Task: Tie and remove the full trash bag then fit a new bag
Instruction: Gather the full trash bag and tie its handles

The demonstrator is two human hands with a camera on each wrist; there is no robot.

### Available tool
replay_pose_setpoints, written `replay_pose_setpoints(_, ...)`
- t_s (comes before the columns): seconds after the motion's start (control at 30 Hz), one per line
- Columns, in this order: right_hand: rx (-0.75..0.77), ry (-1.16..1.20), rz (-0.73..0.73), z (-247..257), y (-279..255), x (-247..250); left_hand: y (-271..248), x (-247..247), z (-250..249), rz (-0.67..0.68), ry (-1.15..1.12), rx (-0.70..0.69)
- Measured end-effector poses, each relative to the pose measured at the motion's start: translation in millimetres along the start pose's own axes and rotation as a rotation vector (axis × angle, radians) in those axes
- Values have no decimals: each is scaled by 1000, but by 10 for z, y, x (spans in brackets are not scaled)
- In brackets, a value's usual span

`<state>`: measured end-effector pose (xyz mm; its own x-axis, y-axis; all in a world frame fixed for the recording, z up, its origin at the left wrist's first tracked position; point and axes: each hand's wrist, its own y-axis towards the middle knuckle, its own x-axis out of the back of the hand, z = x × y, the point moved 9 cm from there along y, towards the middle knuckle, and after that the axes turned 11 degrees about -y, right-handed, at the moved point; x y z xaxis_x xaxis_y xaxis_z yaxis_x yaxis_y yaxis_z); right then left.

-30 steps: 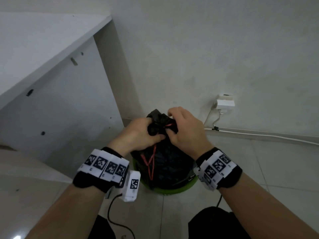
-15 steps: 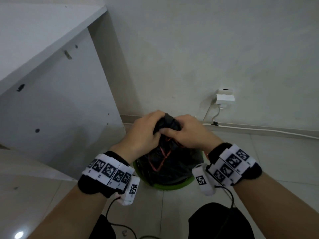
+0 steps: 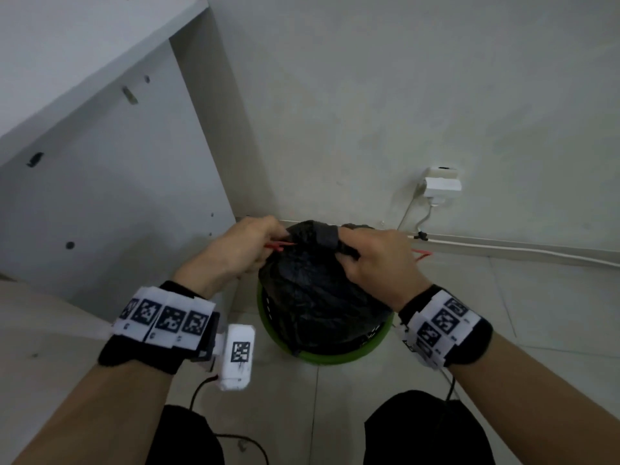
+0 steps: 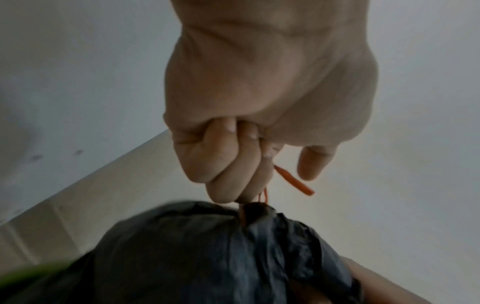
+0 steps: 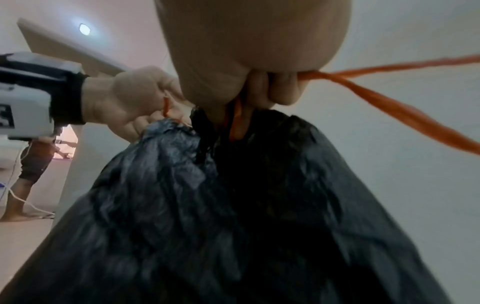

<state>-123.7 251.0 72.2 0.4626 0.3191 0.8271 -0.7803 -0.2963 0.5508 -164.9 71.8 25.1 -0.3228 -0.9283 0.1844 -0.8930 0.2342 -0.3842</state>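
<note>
Both hands are pinching the orange drawstring at the gathered neck of the black trash bag (image 3: 312, 290), one to each side. The left hand (image 3: 241, 253) is curling its fingers (image 4: 226, 170) tight round a short length of the drawstring (image 4: 293, 181), whose free end is poking out beside the thumb; the strand is running straight down into the puckered mouth just below the knuckles. The right hand (image 3: 375, 260) is closing its fingers (image 5: 272, 88) on the other strand, which is trailing out past the fist in a long flat ribbon toward the wall. Neither hand is standing open; each is clamped on cord, and the right is also pressing against the bunched plastic at the neck.

The bag is sitting in the green bin (image 3: 322, 355) on the tiled floor, close to the wall and beside a white cabinet panel (image 3: 110, 203), its body bulging above the rim.

The film is looking thin, soft and crinkled, so it is likely to stretch or tear if pulled by a single fold, and it is probably slippery under dry fingers. The drawstring seems the stronger hold for cinching, and the gathered neck just below the knot the safer place to grasp for lifting. How heavy the load is cannot be told, though the fullness is suggesting some weight. The tie is not looking finished yet.
</note>
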Motion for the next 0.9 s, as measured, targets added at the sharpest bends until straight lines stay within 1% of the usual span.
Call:
replay_pose_setpoints(0.03,35,-27,-26,60,-25,-21,29,-50,98,21,-1,69)
replay_pose_setpoints(0.07,70,-31,-36,122,-50,-50,67,-111,167,34,60,95)
replay_pose_setpoints(0.1,109,-18,-29,192,-86,-94,103,-173,217,36,130,72)
replay_pose_setpoints(0.13,151,8,12,266,-131,-150,144,-225,238,29,153,21)
replay_pose_setpoints(0.2,194,110,155,330,-249,-260,243,-306,261,36,31,-66)
replay_pose_setpoints(0.23,146,196,223,272,-297,-291,245,-340,253,54,-57,-122)
replay_pose_setpoints(0.27,28,322,250,146,-324,-279,231,-363,244,68,-130,-185)
replay_pose_setpoints(0.33,-314,597,178,-217,-386,-234,229,-340,266,25,-112,-304)
replay_pose_setpoints(0.37,-430,655,190,-329,-401,-259,215,-359,282,15,-87,-345)
replay_pose_setpoints(0.4,-447,632,284,-331,-380,-326,193,-411,301,34,-101,-368)
replay_pose_setpoints(0.43,-390,545,428,-270,-364,-444,151,-479,295,56,-120,-387)
replay_pose_setpoints(0.47,-292,449,549,-172,-365,-565,141,-540,310,78,-133,-409)
replay_pose_setpoints(0.5,-201,361,598,-99,-375,-658,116,-595,323,105,-142,-421)
replay_pose_setpoints(0.53,-149,294,591,-67,-364,-706,95,-617,334,111,-137,-426)
replay_pose_setpoints(0.57,-127,247,548,-75,-341,-717,71,-604,332,103,-143,-427)
replay_pose_setpoints(0.6,-113,200,478,-103,-332,-710,71,-531,352,51,-171,-401)
replay_pose_setpoints(0.63,-93,135,402,-126,-338,-683,94,-404,404,-36,-198,-345)
replay_pose_setpoints(0.67,-54,66,335,-116,-346,-649,126,-270,467,-129,-204,-261)
replay_pose_setpoints(0.7,-2,9,283,-68,-364,-618,157,-177,531,-185,-158,-159)
replay_pose_setpoints(0.73,45,-22,238,-7,-387,-584,184,-159,592,-179,-72,-48)
replay_pose_setpoints(0.77,73,-30,209,43,-408,-570,196,-201,665,-138,10,64)
replay_pose_setpoints(0.8,89,-21,183,82,-432,-575,194,-269,722,-94,69,144)
replay_pose_setpoints(0.83,96,-2,170,116,-457,-581,200,-344,766,-60,110,187)
replay_pose_setpoints(0.9,83,71,197,143,-513,-589,240,-439,842,-31,106,191)
